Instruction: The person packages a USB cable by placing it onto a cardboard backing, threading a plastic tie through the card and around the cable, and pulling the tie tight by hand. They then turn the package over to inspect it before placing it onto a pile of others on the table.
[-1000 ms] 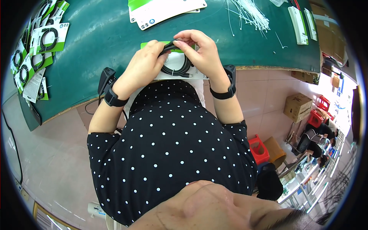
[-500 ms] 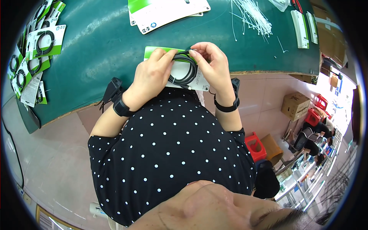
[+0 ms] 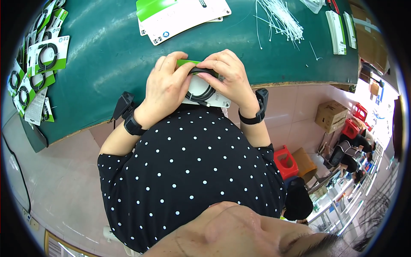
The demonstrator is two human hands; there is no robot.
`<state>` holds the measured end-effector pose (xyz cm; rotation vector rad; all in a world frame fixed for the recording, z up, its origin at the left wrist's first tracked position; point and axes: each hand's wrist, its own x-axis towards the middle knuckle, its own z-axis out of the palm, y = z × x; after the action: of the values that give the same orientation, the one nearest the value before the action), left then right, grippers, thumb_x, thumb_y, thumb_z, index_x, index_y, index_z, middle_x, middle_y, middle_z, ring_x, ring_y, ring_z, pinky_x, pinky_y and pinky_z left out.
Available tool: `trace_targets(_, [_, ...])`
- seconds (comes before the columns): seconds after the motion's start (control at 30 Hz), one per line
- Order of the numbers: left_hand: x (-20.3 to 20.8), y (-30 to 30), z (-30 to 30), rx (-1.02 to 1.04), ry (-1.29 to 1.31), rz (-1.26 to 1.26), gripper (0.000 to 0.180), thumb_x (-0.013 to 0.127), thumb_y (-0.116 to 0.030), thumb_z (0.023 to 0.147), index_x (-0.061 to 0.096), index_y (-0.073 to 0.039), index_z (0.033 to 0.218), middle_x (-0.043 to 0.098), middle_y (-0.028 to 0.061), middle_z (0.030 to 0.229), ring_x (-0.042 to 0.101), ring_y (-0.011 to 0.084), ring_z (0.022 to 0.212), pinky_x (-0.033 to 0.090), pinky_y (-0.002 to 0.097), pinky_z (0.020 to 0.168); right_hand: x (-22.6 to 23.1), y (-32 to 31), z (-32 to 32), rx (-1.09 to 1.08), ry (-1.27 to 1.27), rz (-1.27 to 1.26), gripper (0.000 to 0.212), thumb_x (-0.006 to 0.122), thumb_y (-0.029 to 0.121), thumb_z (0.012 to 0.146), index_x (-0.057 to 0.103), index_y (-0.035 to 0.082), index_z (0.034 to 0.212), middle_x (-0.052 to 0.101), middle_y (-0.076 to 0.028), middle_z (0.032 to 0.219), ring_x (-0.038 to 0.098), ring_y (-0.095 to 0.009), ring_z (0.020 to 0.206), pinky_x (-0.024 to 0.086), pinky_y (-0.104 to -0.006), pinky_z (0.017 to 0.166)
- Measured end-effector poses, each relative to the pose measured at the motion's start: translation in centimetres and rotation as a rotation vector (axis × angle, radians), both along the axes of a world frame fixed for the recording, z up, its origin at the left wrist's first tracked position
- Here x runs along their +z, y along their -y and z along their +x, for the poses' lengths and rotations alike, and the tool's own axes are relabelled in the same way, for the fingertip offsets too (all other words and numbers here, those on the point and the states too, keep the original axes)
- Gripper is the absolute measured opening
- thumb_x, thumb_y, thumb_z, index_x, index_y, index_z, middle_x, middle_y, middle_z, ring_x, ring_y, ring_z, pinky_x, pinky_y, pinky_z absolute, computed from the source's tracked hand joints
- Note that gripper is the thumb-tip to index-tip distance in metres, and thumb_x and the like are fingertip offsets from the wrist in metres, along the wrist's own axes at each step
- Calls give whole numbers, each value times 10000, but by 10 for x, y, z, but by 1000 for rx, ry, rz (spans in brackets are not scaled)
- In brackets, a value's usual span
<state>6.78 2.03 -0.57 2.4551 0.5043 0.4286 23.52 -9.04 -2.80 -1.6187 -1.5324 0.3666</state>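
Close to the table's near edge, a coiled black cable [image 3: 201, 98] lies against a white and green backing card [image 3: 219, 100]. My left hand [image 3: 166, 88] is closed on the coil and the card from the left, thumb over the cable's upper strands. From the right, my right hand [image 3: 227, 77] pinches the top of the coil between thumb and fingers. The fingertips of both hands nearly meet there. A thin white tie loops the coil at its lower left. The hands cover much of the card and the coil's upper sides.
Flat backing cards [image 3: 188, 21] lie beyond my hands on the green table [image 3: 107, 55]. Loose white cable ties [image 3: 280, 21] are spread to their right, near stacked cards [image 3: 335, 34]. Carded cables [image 3: 47, 58] pile up at the far left. A red stool [image 3: 285, 162] stands below, right.
My right hand has moved slightly left and down along the coil, its fingers now over the top strands. The card sits a little lower and nearer to me.
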Motion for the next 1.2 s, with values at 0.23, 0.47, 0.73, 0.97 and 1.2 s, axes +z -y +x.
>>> trace_targets(0.23, [7, -13, 2, -114, -60, -43, 287, 707, -95, 725, 617, -49, 994, 554, 84, 972, 539, 285, 924, 417, 393, 838, -4, 3, -1, 12, -23, 36, 202, 793, 101, 687, 691, 73, 860, 646, -31, 820, 579, -202, 751, 454, -316, 675])
trace_targets(0.47, [14, -17, -1, -140, -191, -191, 333, 733, -129, 697, 604, -44, 993, 554, 94, 969, 547, 291, 907, 441, 382, 795, -2, 14, -7, 36, -55, 43, 207, 794, 104, 687, 694, 74, 865, 643, -25, 831, 582, -203, 731, 448, -322, 657])
trace_targets(0.73, [18, -20, -1, -108, -309, -506, 364, 772, -166, 707, 613, -36, 1007, 644, 109, 909, 639, 294, 842, 505, 354, 742, 1, 16, -11, 111, -46, 67, 194, 775, 88, 715, 713, 74, 899, 651, -24, 846, 594, -196, 728, 444, -327, 664])
trace_targets(0.97, [21, -24, -4, -55, -343, -803, 380, 811, -140, 709, 619, -10, 1010, 698, 95, 876, 682, 217, 819, 530, 310, 737, 2, 21, -22, 74, -96, 99, 186, 787, 73, 696, 714, 79, 867, 655, -21, 841, 598, -196, 718, 441, -325, 657])
trace_targets(1.2, [28, -27, -6, -39, -340, -1011, 383, 819, -20, 707, 617, 30, 1028, 688, 68, 902, 666, 133, 866, 536, 262, 776, 7, 23, -25, 73, -109, 127, 173, 801, 68, 677, 704, 81, 820, 654, -16, 833, 600, -194, 710, 437, -323, 648])
